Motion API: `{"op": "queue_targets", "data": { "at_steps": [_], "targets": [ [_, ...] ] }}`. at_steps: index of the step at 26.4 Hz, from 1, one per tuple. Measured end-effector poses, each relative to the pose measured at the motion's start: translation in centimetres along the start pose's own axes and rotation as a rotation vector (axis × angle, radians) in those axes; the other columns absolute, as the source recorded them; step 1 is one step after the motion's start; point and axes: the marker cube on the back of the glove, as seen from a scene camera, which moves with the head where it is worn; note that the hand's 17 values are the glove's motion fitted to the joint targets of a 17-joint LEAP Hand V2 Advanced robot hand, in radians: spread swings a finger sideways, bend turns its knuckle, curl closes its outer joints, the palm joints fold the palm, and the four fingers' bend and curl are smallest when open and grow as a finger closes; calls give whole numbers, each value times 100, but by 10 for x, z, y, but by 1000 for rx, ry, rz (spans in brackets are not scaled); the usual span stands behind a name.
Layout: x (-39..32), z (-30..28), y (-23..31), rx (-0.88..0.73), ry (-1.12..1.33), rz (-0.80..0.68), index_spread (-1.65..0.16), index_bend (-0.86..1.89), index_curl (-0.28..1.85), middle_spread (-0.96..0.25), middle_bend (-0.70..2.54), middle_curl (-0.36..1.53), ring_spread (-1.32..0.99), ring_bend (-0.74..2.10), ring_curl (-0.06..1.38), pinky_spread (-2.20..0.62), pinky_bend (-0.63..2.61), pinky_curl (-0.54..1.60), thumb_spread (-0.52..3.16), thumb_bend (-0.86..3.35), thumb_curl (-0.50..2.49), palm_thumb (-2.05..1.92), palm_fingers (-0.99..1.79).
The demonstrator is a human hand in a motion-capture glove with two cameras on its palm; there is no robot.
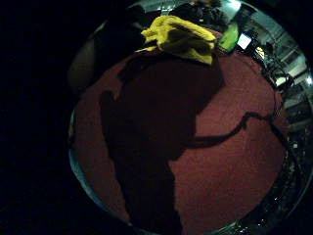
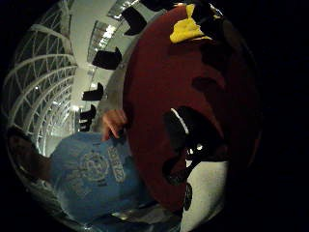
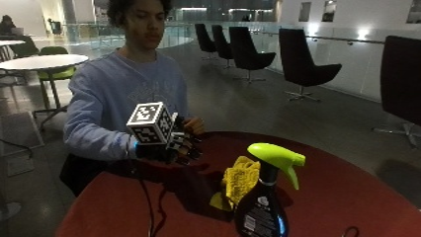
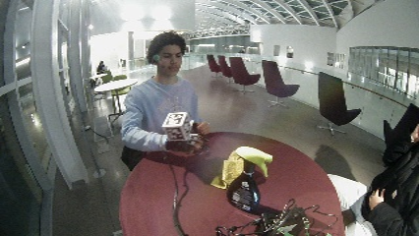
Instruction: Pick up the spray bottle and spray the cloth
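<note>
A dark spray bottle (image 3: pixel 262 207) with a lime-green trigger head stands upright on the round red table (image 3: pixel 355 197), nearest the outside camera. A crumpled yellow cloth (image 3: pixel 240 180) lies just behind it, touching or almost touching it. My gloved right hand (image 3: pixel 172 147) hovers above the table on the person's side, a short way from the cloth, with fingers hanging relaxed and holding nothing. The little finger side palm view looks down on bare red table with the cloth (image 1: pixel 181 36) at its far edge. The bare left hand (image 3: pixel 194 126) rests at the table's rim.
A tangle of cables and small gear (image 4: pixel 275 226) lies at the table's edge beyond the bottle. Black chairs (image 3: pixel 299 61) stand on the floor behind the person. A white table (image 3: pixel 43 61) is further back.
</note>
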Motion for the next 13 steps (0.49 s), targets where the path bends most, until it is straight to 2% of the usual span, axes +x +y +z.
{"op": "queue_targets", "data": {
  "at_steps": [7,13],
  "targets": [
    [33,-31,-39,202,-459,97,-38,6,29,-5,33,34,2,38,30,24,23,23,113,12,26,66,60],
    [58,-45,-66,327,-765,199,-38,7,26,-5,34,36,2,41,32,24,26,27,113,9,27,68,56]
  ]
}}
